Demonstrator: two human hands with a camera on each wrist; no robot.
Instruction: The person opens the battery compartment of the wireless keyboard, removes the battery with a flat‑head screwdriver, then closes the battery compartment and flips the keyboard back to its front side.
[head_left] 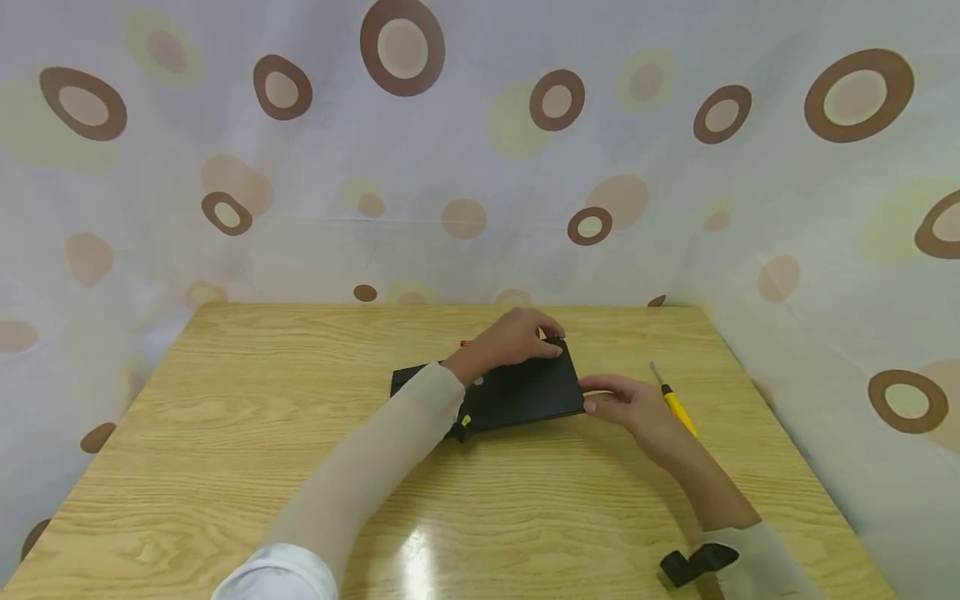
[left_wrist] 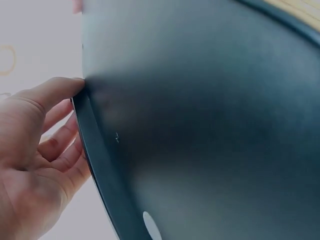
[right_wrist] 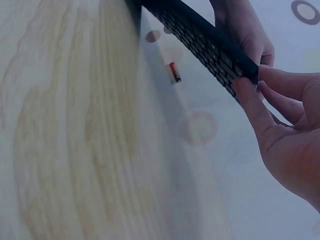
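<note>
A black keyboard (head_left: 517,392) is held tilted above the table, its plain back towards the head camera. Its rows of keys show on the other side, where the right wrist view sees the keyboard (right_wrist: 200,47) from below. My left hand (head_left: 513,337) pinches the far edge near the right corner, thumb on the back; that hand (left_wrist: 35,150) also shows in the left wrist view. At the right end, my right hand (head_left: 637,412) pinches the near corner between thumb and fingers. My left forearm hides part of the keyboard's left portion.
A screwdriver (head_left: 677,410) with a yellow handle lies on the wooden table (head_left: 225,433), right of the right hand. Behind the keyboard lies a small battery (right_wrist: 175,73), mostly hidden in the head view. A patterned cloth (head_left: 465,167) hangs around the table's back and sides.
</note>
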